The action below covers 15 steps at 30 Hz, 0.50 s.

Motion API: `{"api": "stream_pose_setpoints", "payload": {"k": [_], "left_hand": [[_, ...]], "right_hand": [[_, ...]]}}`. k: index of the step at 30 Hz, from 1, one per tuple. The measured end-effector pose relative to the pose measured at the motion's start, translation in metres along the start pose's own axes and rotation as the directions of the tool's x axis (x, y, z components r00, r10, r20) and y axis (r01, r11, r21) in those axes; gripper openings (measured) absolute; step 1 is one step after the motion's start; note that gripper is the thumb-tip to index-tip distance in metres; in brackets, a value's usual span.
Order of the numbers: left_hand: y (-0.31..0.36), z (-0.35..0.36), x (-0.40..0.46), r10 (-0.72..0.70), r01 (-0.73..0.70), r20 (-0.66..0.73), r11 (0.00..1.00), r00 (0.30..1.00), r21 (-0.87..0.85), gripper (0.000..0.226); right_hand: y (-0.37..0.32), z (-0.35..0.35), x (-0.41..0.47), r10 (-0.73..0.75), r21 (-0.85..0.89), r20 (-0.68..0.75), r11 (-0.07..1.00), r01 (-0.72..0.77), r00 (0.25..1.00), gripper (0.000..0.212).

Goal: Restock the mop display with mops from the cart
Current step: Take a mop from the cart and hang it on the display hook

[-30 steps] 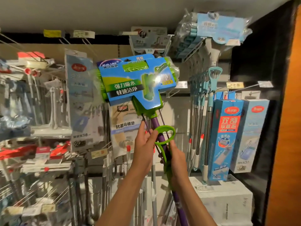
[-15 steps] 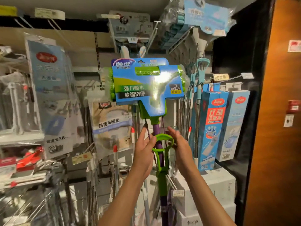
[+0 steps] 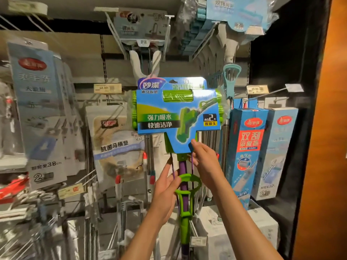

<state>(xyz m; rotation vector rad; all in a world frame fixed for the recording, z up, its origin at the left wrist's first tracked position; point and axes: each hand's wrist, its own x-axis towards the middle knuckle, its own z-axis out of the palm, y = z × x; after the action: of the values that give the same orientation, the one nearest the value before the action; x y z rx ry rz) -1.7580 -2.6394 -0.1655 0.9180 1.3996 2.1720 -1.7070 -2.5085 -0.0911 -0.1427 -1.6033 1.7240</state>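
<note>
The mop [image 3: 183,184], with its green sponge head in a blue card sleeve [image 3: 176,117], hangs upright at the middle of the display rack [image 3: 105,59], with a toilet mat pack [image 3: 118,145] to its left and tall blue boxes [image 3: 247,152] to its right. Left hand [image 3: 165,192]: fingers straight, lying against the thin purple rod beside the green loop handle [image 3: 189,184]; open, gripping nothing. Right hand [image 3: 204,160]: fingers loosely spread at the sleeve's lower edge, fingertips touching the card and apparently the right rod, though the contact is partly hidden.
</note>
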Motion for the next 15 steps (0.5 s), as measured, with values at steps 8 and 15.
{"api": "stream_pose_setpoints", "payload": {"k": [8,15], "left_hand": [[-0.031,0.008,0.026,-0.048,0.034,0.067,0.979,0.997,0.201,0.071],[-0.021,0.031,0.067,-0.044,0.052,-0.086,0.995,0.995,0.09,0.097]], "right_hand": [[0.023,-0.036,0.031,0.047,0.08,-0.102,0.996,-0.039,0.994,0.046],[0.045,-0.051,0.038,0.062,0.093,-0.068,0.994,-0.055,0.996,0.042]]}}
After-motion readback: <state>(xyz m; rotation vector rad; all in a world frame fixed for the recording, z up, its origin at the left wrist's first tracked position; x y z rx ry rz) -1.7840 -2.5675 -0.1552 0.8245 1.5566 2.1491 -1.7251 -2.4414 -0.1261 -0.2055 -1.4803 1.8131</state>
